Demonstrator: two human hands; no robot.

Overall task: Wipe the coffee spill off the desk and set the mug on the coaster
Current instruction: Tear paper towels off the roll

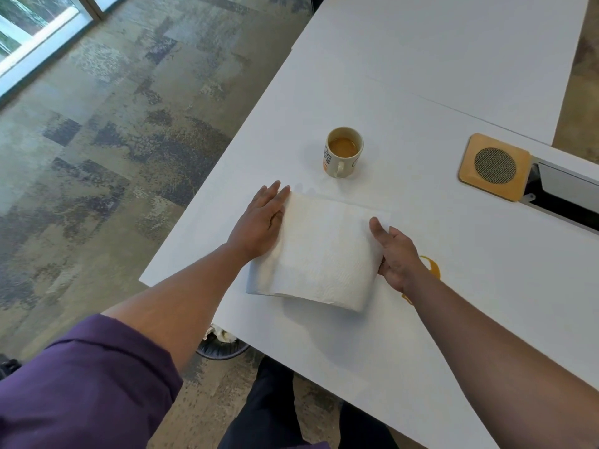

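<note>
1. White desk is filling the right of the view; patterned carpet is lying beyond its edge.
2. Left hand is pressing flat, fingers spread, on the left edge of a folded paper towel.
3. Right hand is gripping the towel's right edge, thumb on top.
4. Coffee spill is showing just right of the right hand, partly hidden by the wrist.
5. Mug of coffee is standing beyond both hands; the coaster is lying well to its right.
</note>
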